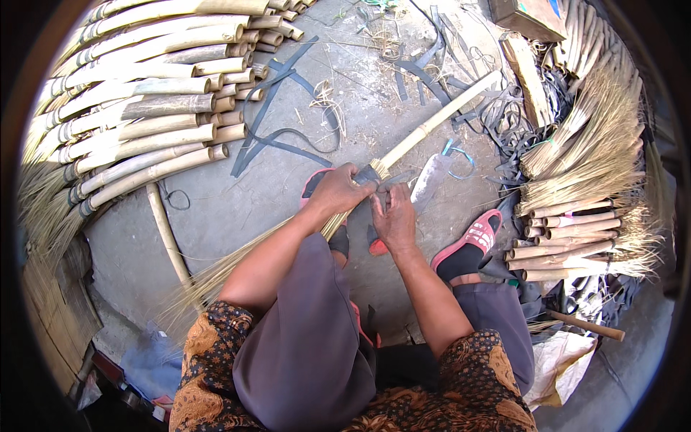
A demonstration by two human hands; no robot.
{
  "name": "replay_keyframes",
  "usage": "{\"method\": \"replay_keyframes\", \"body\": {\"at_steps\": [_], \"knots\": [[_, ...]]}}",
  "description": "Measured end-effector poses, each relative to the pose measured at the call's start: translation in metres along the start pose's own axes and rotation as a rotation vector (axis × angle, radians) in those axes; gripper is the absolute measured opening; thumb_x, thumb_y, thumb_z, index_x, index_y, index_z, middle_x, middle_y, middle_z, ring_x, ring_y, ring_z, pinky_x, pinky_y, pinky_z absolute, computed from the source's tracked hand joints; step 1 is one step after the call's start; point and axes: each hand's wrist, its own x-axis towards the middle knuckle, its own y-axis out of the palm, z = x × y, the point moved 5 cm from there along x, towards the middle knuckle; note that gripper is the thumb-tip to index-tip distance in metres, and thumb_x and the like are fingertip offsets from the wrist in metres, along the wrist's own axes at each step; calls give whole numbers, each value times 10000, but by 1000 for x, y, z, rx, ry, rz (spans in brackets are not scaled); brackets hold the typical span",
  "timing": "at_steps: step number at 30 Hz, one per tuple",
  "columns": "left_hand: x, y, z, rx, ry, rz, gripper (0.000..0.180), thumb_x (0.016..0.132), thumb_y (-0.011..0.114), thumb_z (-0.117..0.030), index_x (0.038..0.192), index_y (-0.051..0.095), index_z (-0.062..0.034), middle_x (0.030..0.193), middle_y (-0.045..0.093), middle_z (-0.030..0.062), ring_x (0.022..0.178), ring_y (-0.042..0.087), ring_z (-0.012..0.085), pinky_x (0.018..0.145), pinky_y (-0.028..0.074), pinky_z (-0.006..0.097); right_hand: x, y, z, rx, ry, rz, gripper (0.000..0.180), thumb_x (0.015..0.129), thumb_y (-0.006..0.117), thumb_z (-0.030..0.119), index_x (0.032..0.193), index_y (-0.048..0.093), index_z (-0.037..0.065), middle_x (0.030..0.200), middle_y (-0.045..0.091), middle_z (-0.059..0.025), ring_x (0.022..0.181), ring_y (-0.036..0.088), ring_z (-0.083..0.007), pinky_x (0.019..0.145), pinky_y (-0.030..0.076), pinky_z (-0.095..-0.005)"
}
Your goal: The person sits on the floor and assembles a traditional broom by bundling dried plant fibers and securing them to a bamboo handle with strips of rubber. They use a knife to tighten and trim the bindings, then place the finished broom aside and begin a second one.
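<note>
A broom with a bamboo handle (pixel 439 119) lies slantwise before me, its straw bristles (pixel 234 263) running down left under my left forearm. My left hand (pixel 337 191) wraps round the broom where bristles meet handle. Black rubber strip (pixel 368 174) is wound round that joint. Close beside it, my right hand (pixel 394 216) has its fingers closed on the dark strip at the binding; part of the strip is hidden by the fingers. Just right of the hands, a flat pale blade-like piece (pixel 430 178) rests on the floor, with a blue string (pixel 461 162) near it.
Many bamboo-handled brooms (pixel 158 108) are stacked at the far left. At right lie straw bundles (pixel 586 144), short bamboo pieces (pixel 568 245) and tangled black strips (pixel 504 119). A wooden block (pixel 529 79) and a box (pixel 529 18) stand far right. A stick (pixel 169 230) lies left.
</note>
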Motion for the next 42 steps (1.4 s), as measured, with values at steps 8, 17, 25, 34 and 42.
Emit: {"method": "replay_keyframes", "body": {"at_steps": [8, 17, 25, 34, 42], "knots": [[8, 3, 7, 44, -13, -52, 735, 848, 748, -539, 1293, 669, 40, 1241, 725, 275, 1177, 711, 353, 1009, 522, 409, 1, 11, 1, -54, 138, 64, 281, 847, 755, 60, 1055, 577, -2, 1013, 576, -214, 910, 648, -439, 760, 545, -534], [-3, 7, 5, 70, 72, 30, 801, 855, 755, -533, 1368, 597, 63, 1244, 705, 316, 1182, 695, 410, 1001, 525, 430, 10, 1, -14, -122, 20, 199, 321, 907, 749, 143, 1117, 549, 5, 1048, 599, -217, 888, 666, -452, 745, 556, -540], [-5, 6, -13, 127, 149, 127, 779, 851, 773, -481, 1395, 548, 29, 1187, 717, 306, 1127, 698, 452, 967, 536, 477, -51, -31, -79, -253, 672, 107, 810, 893, 833, 383, 1442, 442, -66, 1353, 531, -304, 1176, 636, -493, 986, 543, -508], [-14, 6, -36, 397, 48, 54, 711, 891, 740, -453, 1387, 533, 12, 1112, 730, 296, 1099, 710, 446, 938, 547, 522, -96, 2, -129, 19, 794, -1, 577, 896, 825, 295, 1209, 500, -65, 1042, 620, -222, 862, 664, -342, 801, 558, -451], [-12, 12, -36, 501, 40, -1, 581, 914, 754, -369, 1272, 560, 46, 1074, 743, 296, 1056, 730, 461, 913, 583, 534, -88, -66, -115, 287, 727, 155, 321, 1113, 528, 336, 1038, 541, 23, 650, 567, -74, 529, 602, -199, 502, 496, -387]]}}
